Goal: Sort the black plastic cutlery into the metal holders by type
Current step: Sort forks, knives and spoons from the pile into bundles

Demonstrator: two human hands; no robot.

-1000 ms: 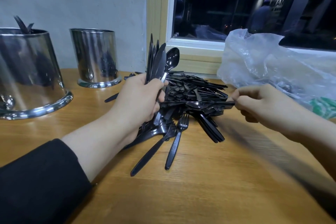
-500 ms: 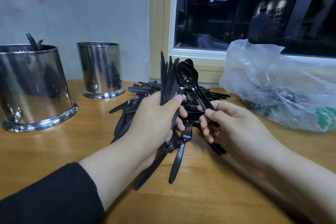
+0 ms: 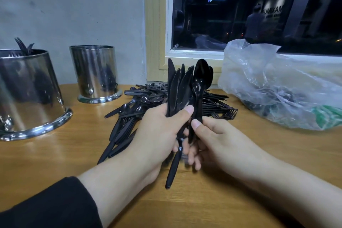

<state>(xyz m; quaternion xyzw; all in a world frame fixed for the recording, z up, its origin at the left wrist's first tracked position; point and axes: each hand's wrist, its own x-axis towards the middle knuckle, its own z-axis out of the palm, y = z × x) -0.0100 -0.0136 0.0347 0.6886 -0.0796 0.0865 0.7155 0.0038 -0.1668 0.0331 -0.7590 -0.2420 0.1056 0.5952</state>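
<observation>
Wooden table: two metal holders at left, forks in the nearer. Loose cutlery pile centre. Left hand grips upright knives; right hand pinches spoons. Gathering step; next, likely deposit each type separately.

My head camera looked forward and down, close over my hands, toward the wooden table and window.
</observation>
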